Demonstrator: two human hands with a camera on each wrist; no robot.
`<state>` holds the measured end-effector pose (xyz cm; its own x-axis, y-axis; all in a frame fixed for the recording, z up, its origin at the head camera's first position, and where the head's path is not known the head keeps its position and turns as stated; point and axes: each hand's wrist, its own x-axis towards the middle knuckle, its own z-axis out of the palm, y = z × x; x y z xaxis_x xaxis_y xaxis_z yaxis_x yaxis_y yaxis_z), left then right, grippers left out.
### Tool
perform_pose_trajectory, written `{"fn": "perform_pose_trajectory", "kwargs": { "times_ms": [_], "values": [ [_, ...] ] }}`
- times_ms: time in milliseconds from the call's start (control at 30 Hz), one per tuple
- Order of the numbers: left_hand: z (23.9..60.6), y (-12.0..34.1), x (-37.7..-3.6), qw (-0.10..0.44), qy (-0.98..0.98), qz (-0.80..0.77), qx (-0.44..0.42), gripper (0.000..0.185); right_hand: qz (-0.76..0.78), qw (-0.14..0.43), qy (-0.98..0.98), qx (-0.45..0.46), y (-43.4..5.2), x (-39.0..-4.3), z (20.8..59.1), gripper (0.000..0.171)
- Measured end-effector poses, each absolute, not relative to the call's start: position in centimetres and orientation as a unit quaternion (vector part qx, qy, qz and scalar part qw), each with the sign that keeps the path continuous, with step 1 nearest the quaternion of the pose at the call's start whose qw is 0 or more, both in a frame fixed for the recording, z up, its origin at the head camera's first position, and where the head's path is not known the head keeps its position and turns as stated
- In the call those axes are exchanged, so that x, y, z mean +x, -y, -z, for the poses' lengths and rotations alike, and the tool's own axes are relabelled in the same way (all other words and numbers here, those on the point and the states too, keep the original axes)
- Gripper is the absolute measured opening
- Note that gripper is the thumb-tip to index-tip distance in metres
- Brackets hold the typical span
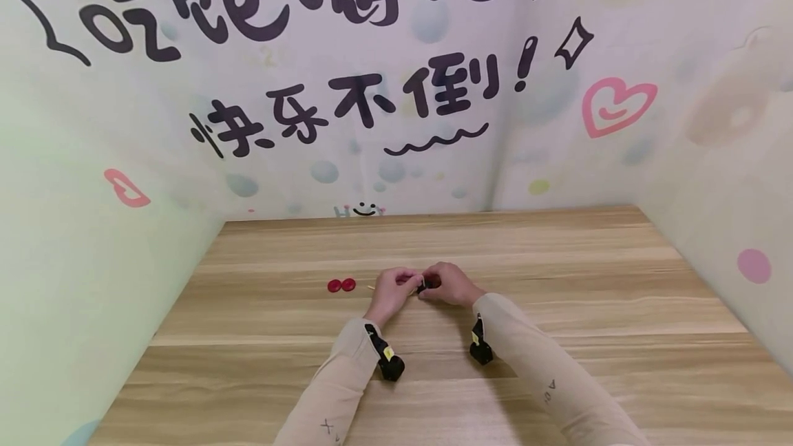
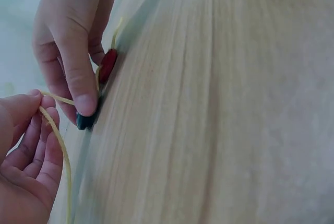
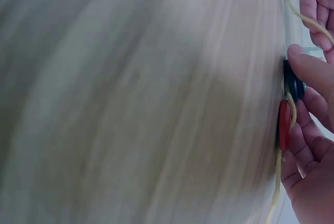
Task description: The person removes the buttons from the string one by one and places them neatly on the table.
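Observation:
My left hand [image 1: 390, 292] pinches a yellow cord [image 2: 64, 153] between thumb and forefinger, and a length hangs below its fingertips. Close beside it, my right hand [image 1: 455, 283] holds dark round discs [image 3: 293, 81] between thumb and fingers, low at the tabletop. From the left fingertips the cord runs to these dark discs. Next to them a red disc [image 3: 284, 124] sits along the cord under the right hand's fingers, and a cord end trails past it. The right fingers partly hide the dark discs in the left wrist view.
Two red discs [image 1: 342, 285] lie side by side on the wood-grain table [image 1: 260, 336], left of the hands. Behind the table's back edge stands a printed white wall [image 1: 297, 191]; side walls rise at left and right. Small black cameras [image 1: 390, 366] are strapped to both wrists.

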<state>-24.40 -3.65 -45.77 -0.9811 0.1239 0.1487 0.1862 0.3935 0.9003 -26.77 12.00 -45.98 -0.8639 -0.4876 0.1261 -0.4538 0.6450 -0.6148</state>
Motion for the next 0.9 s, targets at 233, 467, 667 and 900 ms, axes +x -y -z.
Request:
{"fn": "perform_pose_trajectory", "kwargs": {
  "times_ms": [233, 467, 667, 900],
  "values": [
    [45.7, 3.7, -24.3, 0.032, 0.832, 0.545, -0.095, 0.015, 0.326, 0.038, -0.912, -0.245, -11.6, -26.7, 45.8, 0.027],
    [45.7, 4.1, -24.2, 0.034, 0.834, 0.543, -0.095, 0.017, 0.344, 0.036, -0.906, -0.245, -11.6, -26.6, 45.8, 0.026],
    [45.8, 4.5, -24.3, 0.024, 0.834, 0.547, -0.069, 0.015, 0.356, 0.051, -0.900, -0.248, -11.6, -26.6, 45.9, 0.019],
    [45.9, 4.9, -24.2, 0.035, 0.837, 0.543, -0.047, 0.015, 0.345, 0.036, -0.894, -0.285, -11.7, -26.5, 46.1, 0.012]
  ]
}}
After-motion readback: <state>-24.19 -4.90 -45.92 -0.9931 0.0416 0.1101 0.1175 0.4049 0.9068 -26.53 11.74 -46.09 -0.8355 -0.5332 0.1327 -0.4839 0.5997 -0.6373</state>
